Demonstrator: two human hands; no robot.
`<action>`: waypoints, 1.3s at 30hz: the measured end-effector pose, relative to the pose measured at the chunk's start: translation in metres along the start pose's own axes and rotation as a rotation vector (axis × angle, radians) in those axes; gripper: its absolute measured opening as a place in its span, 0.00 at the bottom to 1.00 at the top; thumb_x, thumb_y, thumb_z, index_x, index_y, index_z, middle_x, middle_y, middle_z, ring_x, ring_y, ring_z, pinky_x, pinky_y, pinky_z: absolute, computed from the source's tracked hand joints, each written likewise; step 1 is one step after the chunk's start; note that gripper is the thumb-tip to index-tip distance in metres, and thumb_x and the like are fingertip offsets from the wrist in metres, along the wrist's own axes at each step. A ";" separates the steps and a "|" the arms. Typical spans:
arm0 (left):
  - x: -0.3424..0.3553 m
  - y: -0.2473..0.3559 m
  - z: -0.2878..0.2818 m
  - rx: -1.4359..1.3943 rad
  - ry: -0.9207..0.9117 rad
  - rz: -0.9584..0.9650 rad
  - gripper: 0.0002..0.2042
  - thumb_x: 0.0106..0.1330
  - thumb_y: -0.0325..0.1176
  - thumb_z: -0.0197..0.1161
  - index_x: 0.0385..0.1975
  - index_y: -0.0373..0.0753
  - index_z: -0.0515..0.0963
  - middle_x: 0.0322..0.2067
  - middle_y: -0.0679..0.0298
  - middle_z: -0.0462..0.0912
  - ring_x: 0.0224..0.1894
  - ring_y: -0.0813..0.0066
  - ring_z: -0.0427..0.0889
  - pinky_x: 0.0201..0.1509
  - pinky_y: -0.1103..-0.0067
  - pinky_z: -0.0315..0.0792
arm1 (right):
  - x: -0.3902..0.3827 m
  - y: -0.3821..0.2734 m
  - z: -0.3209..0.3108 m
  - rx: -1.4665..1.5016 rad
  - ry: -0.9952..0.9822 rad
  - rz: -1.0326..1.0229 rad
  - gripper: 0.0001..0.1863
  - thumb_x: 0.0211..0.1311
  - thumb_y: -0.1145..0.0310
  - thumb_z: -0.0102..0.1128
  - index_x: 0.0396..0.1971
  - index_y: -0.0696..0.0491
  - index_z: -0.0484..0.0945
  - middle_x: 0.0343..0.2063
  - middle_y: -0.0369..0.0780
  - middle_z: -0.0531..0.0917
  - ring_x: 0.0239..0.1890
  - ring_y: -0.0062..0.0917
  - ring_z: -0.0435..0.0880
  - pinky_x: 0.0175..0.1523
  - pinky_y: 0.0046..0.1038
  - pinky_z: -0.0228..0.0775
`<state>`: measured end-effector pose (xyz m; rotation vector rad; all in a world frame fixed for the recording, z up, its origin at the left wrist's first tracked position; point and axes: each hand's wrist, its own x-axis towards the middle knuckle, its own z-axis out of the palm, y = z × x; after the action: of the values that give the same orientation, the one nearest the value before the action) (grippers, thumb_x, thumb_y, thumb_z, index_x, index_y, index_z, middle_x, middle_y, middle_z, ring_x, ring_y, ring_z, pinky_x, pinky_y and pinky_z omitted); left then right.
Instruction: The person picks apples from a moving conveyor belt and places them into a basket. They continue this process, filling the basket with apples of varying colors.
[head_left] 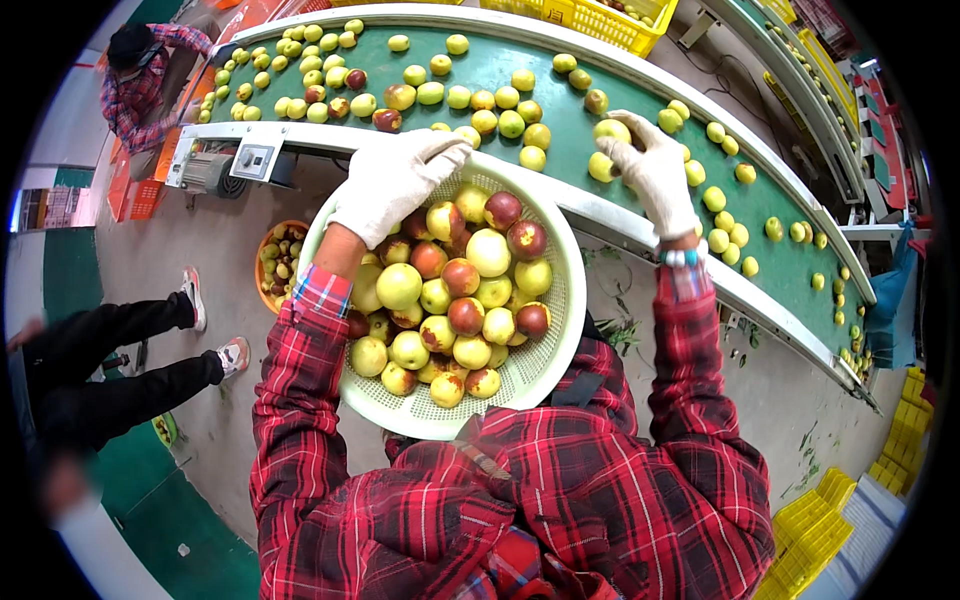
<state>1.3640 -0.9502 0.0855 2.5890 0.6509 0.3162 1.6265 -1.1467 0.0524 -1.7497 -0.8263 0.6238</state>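
Note:
A pale green plastic basket (545, 375) full of yellow-green and red-brown jujubes (487, 252) sits in front of my body. My left hand (398, 182), in a white glove, lies over its far left rim. Its fingers are drawn together beside a jujube at the belt's near edge; whatever they hold is hidden. Over the green conveyor belt (560, 105), my right hand (655, 175), also gloved, pinches a yellow-green jujube (612, 131) between thumb and fingers. Another jujube (601, 167) lies just under that thumb. Many more are scattered along the belt.
A white metal rail (610, 222) edges the belt's near side. An orange basket of jujubes (268, 282) stands on the floor at left, by a person's legs (130, 345). Another person (140, 85) works at the far left. Yellow crates (815, 535) stack at lower right.

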 end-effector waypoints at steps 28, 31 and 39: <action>0.002 0.016 0.004 -0.035 0.078 0.008 0.11 0.73 0.40 0.65 0.48 0.44 0.87 0.41 0.62 0.90 0.43 0.67 0.90 0.48 0.77 0.80 | -0.046 0.111 -0.122 -1.006 0.363 0.261 0.16 0.59 0.56 0.68 0.45 0.46 0.88 0.43 0.46 0.87 0.48 0.43 0.86 0.53 0.41 0.79; 0.002 0.019 0.004 -0.020 0.097 0.009 0.11 0.72 0.40 0.65 0.47 0.44 0.87 0.41 0.62 0.90 0.43 0.67 0.90 0.48 0.76 0.80 | -0.026 0.128 -0.129 -0.871 0.276 0.265 0.18 0.55 0.57 0.71 0.45 0.48 0.88 0.45 0.47 0.87 0.49 0.43 0.86 0.56 0.40 0.78; 0.004 0.013 0.010 -0.011 0.121 0.026 0.13 0.72 0.45 0.65 0.46 0.46 0.87 0.41 0.61 0.89 0.43 0.62 0.88 0.48 0.75 0.80 | 0.051 0.127 -0.132 -0.778 0.595 0.040 0.15 0.62 0.65 0.60 0.48 0.47 0.85 0.53 0.48 0.83 0.54 0.45 0.84 0.59 0.41 0.76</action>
<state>1.3756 -0.9622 0.0828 2.5853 0.6551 0.4865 1.7865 -1.2113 -0.0280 -2.4698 -0.6366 -0.2621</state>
